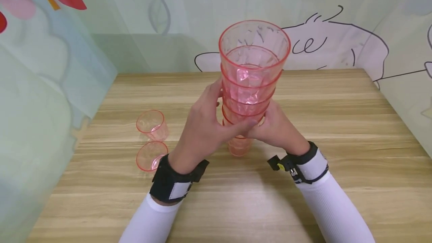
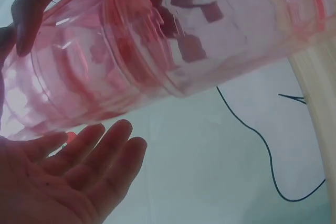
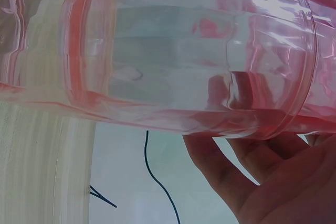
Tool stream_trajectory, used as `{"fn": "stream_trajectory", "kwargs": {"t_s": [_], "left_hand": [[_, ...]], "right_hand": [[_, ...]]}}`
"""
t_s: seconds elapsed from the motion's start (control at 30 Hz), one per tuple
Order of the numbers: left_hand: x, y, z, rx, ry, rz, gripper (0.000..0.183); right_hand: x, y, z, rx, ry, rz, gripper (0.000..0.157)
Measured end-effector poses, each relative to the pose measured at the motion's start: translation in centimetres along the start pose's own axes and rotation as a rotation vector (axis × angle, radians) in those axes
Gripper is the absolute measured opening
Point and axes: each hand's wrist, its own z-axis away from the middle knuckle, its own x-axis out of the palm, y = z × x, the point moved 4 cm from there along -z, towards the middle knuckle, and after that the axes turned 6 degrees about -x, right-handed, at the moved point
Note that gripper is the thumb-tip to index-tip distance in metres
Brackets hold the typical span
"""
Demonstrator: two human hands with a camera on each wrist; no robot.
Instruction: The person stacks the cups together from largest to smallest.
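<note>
A tall stack of clear pink plastic cups (image 1: 251,89) stands upright in the middle of the head view, widest at its top rim. From the left, my left hand (image 1: 206,126) grips it, thumb across the front. My right hand (image 1: 278,128) holds the right side lower down, and the two thumbs meet in front. Fingers (image 2: 113,150) spread beside the stack in the left wrist view. Along its other side, the right wrist view shows bent fingers (image 3: 215,163). I cannot tell whether the lowest cup (image 1: 239,147) touches the table.
Two more pink cups, a farther one (image 1: 158,132) and a nearer one (image 1: 145,156), stand close together left of my left wrist. Under everything lies a wood-grain table (image 1: 337,123). A pale curtain printed with drawings (image 1: 128,10) hangs behind and at the sides.
</note>
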Motion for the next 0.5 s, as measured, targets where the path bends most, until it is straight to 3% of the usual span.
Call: {"fn": "stream_trajectory", "kwargs": {"t_s": [0.2,0.37,0.5], "left_hand": [[-1.2,-0.4,0.4,0.019,-0.023,-0.107,0.093],[-2.1,-0.6,0.6,0.001,-0.081,-0.188,0.093],[-2.5,-0.8,0.8,-0.021,-0.115,-0.23,0.087]], "right_hand": [[0.1,0.0,-0.1,0.012,-0.008,-0.053,0.062],[0.1,0.0,-0.1,0.009,-0.01,-0.089,0.072],[0.1,0.0,-0.1,0.022,-0.007,-0.104,0.07]]}}
